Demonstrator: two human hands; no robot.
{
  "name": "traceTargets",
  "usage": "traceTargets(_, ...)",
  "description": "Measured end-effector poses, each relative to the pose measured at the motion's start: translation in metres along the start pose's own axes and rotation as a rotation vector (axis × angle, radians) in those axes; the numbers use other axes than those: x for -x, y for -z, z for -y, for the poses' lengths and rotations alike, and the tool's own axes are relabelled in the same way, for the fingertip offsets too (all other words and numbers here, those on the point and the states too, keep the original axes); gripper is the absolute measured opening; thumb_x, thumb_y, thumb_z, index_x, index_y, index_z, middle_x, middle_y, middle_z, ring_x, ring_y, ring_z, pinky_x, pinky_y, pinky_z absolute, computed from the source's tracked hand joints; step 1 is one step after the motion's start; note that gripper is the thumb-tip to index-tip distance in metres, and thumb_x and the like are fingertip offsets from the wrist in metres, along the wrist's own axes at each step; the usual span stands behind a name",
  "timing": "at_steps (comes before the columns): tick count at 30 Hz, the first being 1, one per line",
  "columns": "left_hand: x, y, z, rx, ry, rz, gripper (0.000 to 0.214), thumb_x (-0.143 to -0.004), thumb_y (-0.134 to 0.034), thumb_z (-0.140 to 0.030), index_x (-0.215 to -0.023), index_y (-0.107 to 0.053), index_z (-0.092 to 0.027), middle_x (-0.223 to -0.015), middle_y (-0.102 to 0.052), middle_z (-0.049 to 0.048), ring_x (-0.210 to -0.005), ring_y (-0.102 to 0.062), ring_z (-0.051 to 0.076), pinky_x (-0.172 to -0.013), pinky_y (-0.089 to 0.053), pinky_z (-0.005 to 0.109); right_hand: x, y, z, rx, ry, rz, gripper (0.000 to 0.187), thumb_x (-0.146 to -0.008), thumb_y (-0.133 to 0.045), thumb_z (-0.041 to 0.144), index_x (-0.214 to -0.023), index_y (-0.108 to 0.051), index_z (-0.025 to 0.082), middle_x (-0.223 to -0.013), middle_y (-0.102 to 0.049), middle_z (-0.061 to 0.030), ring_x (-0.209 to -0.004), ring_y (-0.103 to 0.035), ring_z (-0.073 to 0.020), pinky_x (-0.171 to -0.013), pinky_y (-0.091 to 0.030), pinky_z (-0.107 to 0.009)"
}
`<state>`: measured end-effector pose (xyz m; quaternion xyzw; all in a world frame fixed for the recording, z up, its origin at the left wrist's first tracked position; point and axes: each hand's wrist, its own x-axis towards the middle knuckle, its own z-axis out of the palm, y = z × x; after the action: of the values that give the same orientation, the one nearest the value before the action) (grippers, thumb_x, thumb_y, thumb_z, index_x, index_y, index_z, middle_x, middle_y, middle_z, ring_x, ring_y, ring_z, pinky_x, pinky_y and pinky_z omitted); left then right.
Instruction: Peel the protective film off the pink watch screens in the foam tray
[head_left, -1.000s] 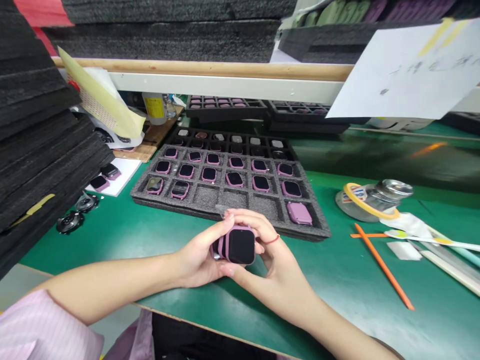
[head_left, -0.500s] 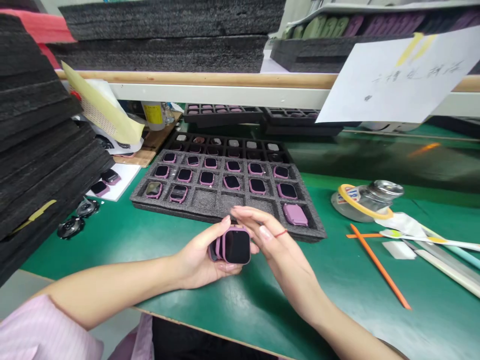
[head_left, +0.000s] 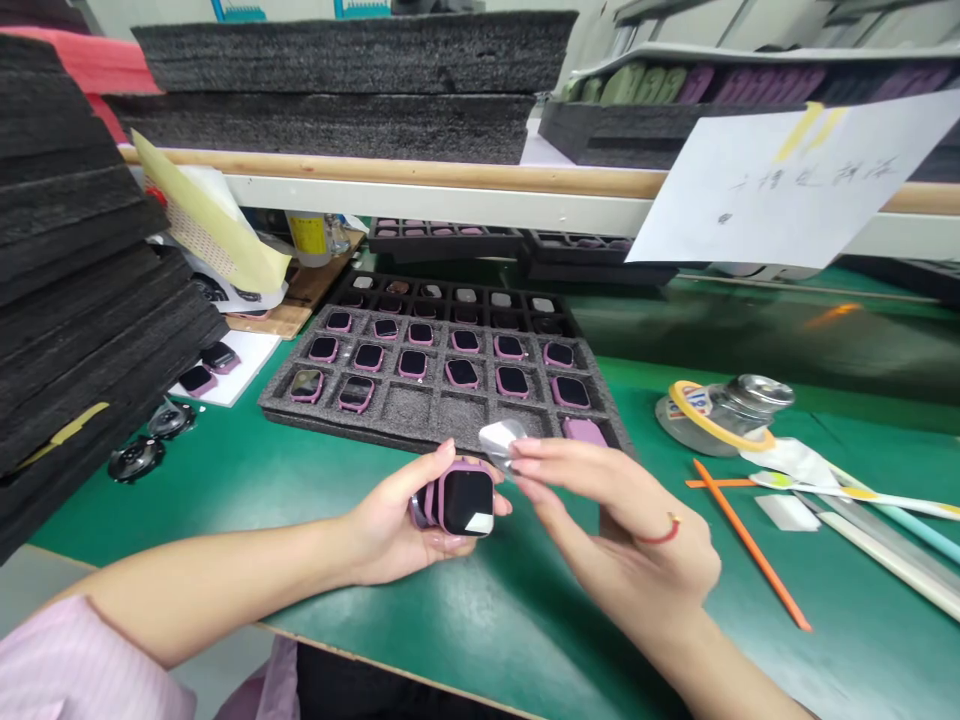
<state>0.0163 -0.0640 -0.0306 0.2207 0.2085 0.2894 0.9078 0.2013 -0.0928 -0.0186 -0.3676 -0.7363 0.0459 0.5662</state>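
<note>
My left hand is closed around a small stack of purple-framed smartwatches, their dark screens turned toward me. A white patch shows at the lower right of the front screen; I cannot tell if it is a reflection. Just right of the stack, my right hand pinches a small clear plastic film between thumb and fingertips. Behind both hands lies a grey foam tray whose compartments hold purple watches, mostly with dark faces up. One purple watch case there is partly hidden by my right hand.
Black foam trays are stacked at the left, near loose round watch parts. To the right stand a glass bottle with a yellow ring, an orange stick and swabs. A shelf edge with hanging paper crosses above.
My right hand has drawn back to the right from the front watch and now shows a clear film in its pinch. A white patch now appears on that screen. My left hand keeps its hold.
</note>
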Motion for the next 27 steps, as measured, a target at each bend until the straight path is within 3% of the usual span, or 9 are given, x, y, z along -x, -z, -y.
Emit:
traceTargets(2, 0.0, 0.001, 0.0, 0.004, 0.0, 0.005, 0.045, -0.077, -0.081, -0.054, -0.088, -0.071, -0.011, -0.079, -0.068, 0.009, -0.048, -0.039, 0.006, -0.046, -0.02, 0.021, 0.0, 0.003, 0.002, 0.063, 0.107, 0.054, 0.042, -0.08, -0.074, 0.001, -0.112, -0.074, 0.029, -0.101, -0.08, -0.0029, -0.087, -0.078, -0.0203, -0.079, -0.068, -0.032)
traceTargets(6, -0.001, 0.001, 0.0, 0.035, 0.007, -0.013, 0.044, -0.074, -0.084, -0.052, -0.082, -0.069, -0.012, -0.065, -0.057, 0.0008, -0.046, -0.039, 0.005, -0.046, -0.022, 0.019, 0.004, 0.007, 0.005, 0.079, 0.143, 0.126, 0.056, -0.081, -0.072, 0.0, -0.127, -0.068, 0.031, -0.108, -0.079, -0.0039, -0.092, -0.078, -0.0222, -0.084, -0.068, -0.037)
traceTargets(10, 0.002, 0.001, 0.0, 0.041, 0.006, -0.056, 0.045, -0.072, -0.086, -0.05, -0.089, -0.071, -0.011, -0.065, -0.056, 0.0005, -0.045, -0.04, 0.005, -0.045, -0.025, 0.017, 0.005, 0.003, 0.005, 0.073, 0.213, 0.147, 0.052, -0.084, -0.07, 0.005, -0.131, -0.066, 0.029, -0.103, -0.079, -0.0042, -0.094, -0.077, -0.0235, -0.083, -0.067, -0.039)
traceTargets(14, 0.005, 0.0, 0.0, 0.022, -0.006, -0.121, 0.039, -0.075, -0.085, -0.046, -0.081, -0.071, -0.009, -0.06, -0.056, 0.0009, -0.044, -0.042, 0.006, -0.044, -0.032, 0.017, 0.001, -0.009, 0.003, 0.093, 0.246, 0.119, 0.031, -0.088, -0.069, 0.01, -0.115, -0.071, 0.025, -0.097, -0.079, -0.0045, -0.089, -0.076, -0.0196, -0.082, -0.065, -0.036)
traceTargets(16, 0.005, 0.0, -0.001, 0.033, -0.024, -0.201, 0.033, -0.075, -0.086, -0.037, -0.07, -0.068, -0.01, -0.057, -0.055, 0.0008, -0.044, -0.043, 0.007, -0.045, -0.037, 0.018, -0.002, -0.013, 0.002, 0.132, 0.225, 0.136, 0.013, -0.09, -0.07, 0.022, -0.103, -0.073, 0.023, -0.094, -0.08, -0.0041, -0.088, -0.074, -0.0187, -0.083, -0.063, -0.036)
traceTargets(19, 0.002, -0.001, -0.004, 0.025, -0.036, -0.304, 0.027, -0.082, -0.077, -0.025, -0.063, -0.064, -0.011, -0.056, -0.052, 0.0012, -0.045, -0.044, 0.009, -0.045, -0.043, 0.02, -0.005, -0.01, 0.002, 0.264, 0.228, 0.198, 0.018, -0.092, -0.067, 0.039, -0.095, -0.074, 0.022, -0.096, -0.08, -0.0025, -0.09, -0.072, -0.0194, -0.084, -0.061, -0.036)
traceTargets(23, 0.0, -0.008, -0.009, -0.024, 0.005, -0.385, 0.026, -0.096, -0.053, -0.025, -0.082, -0.07, -0.009, -0.068, -0.058, 0.0073, -0.048, -0.042, 0.01, -0.043, -0.043, 0.021, 0.004, 0.019, 0.008, 0.422, 0.182, 0.224, 0.015, -0.094, -0.064, 0.03, -0.099, -0.073, 0.019, -0.102, -0.079, -0.0037, -0.096, -0.07, -0.0199, -0.086, -0.058, -0.035)
traceTargets(27, 0.0, -0.015, -0.013, -0.077, 0.0, -0.453, 0.024, -0.097, -0.048, -0.02, -0.104, -0.069, -0.008, -0.083, -0.059, 0.0101, -0.05, -0.039, 0.008, -0.041, -0.04, 0.019, 0.027, 0.085, -0.016, 0.63, -0.073, 0.226, 0.018, -0.097, -0.056, 0.022, -0.106, -0.071, 0.022, -0.106, -0.078, -0.0051, -0.099, -0.071, -0.0212, -0.089, -0.058, -0.04)
